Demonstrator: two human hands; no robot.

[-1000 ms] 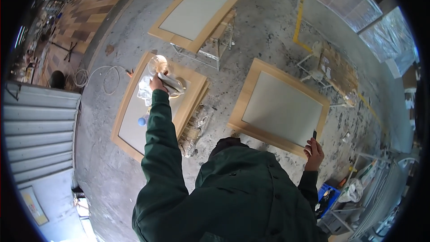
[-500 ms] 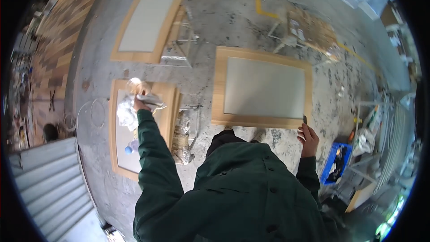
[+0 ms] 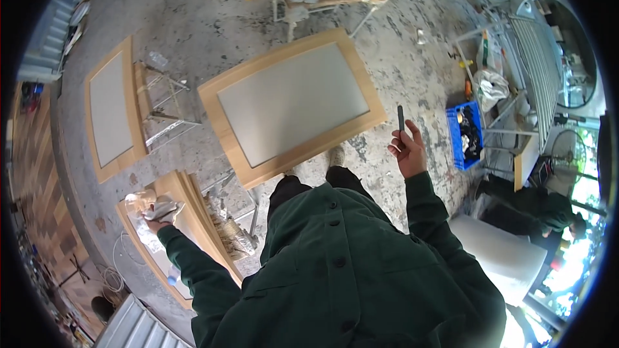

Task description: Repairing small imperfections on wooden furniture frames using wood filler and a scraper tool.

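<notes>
Gripping a crumpled rag (image 3: 164, 209) in left hand (image 3: 157, 222), fingers closed on it, pressed to the panel (image 3: 187, 219) at 8 o'clock; right hand (image 3: 407, 151) pinching a dark stick (image 3: 400, 118) upright, clear of the framed panel (image 3: 290, 103) at 12.

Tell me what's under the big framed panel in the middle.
Under the panel only speckled concrete floor shows around its edges. Whatever props it is covered. The right hand holds a dark stick beside it.

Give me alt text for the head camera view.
A person in a dark green jacket stands over a wood-framed panel, the right hand raising a thin dark stick and the left hand holding a crumpled rag on another framed panel at lower left.
</notes>
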